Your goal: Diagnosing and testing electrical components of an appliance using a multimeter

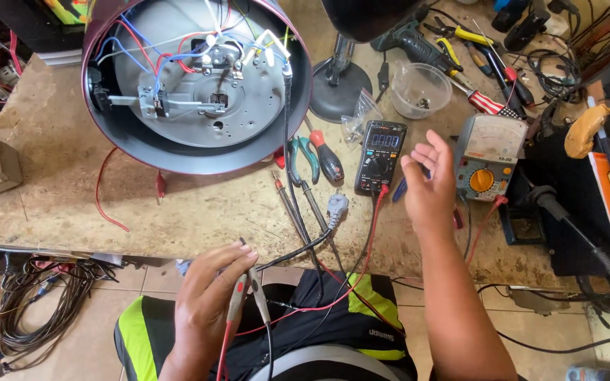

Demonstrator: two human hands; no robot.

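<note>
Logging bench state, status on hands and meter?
Left hand grips both test probes, red and black. Right hand open, hovering beside digital multimeter. Pliers and screwdriver lie by the meter.

Two meters are sitting on the bench: one digital multimeter (pixel 380 156) and one analog meter (pixel 487 166). One clear plastic cup (pixel 421 89) is standing behind them.

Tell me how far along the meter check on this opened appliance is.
Done: the appliance lies on its side with the base wiring exposed, and the digital multimeter is powered on. In hand: the left hand holds both test probes together; the right hand hovers open by the meter. Left: the probes are not yet touching any terminal inside.
</note>
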